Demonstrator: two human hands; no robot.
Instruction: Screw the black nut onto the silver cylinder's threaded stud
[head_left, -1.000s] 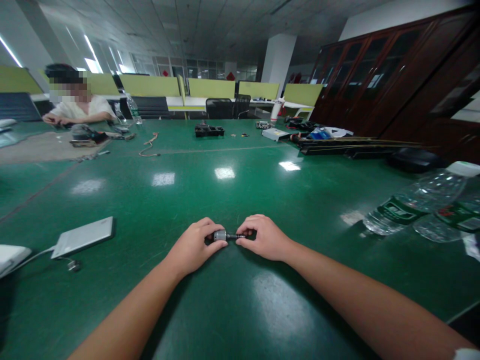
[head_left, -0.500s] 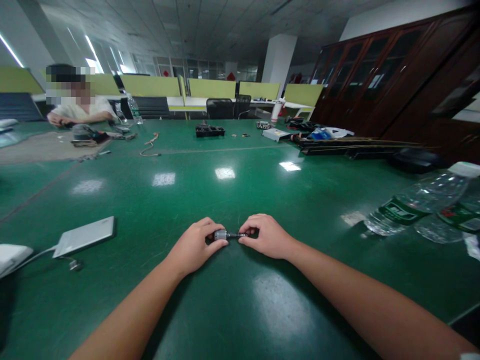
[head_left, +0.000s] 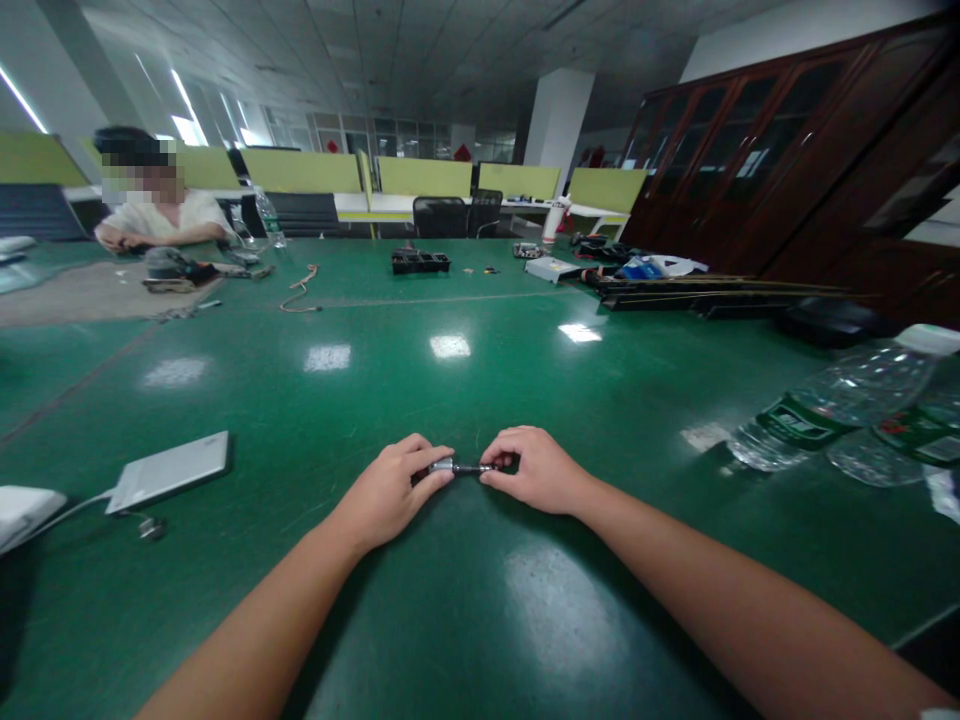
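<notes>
One small silver-grey cylinder [head_left: 442, 466] is pinched between the thumb and fingers of the left hand [head_left: 394, 492]; its one thin dark rod [head_left: 469, 468] is pinched, fingers nearly closed, by the right hand [head_left: 538, 474]. Below is the glossy green desk [head_left: 420, 380]. Two clear, green-labelled plastic bottles [head_left: 799, 420] are seen near right, one flat silver rectangular device [head_left: 172, 470] left.
</notes>
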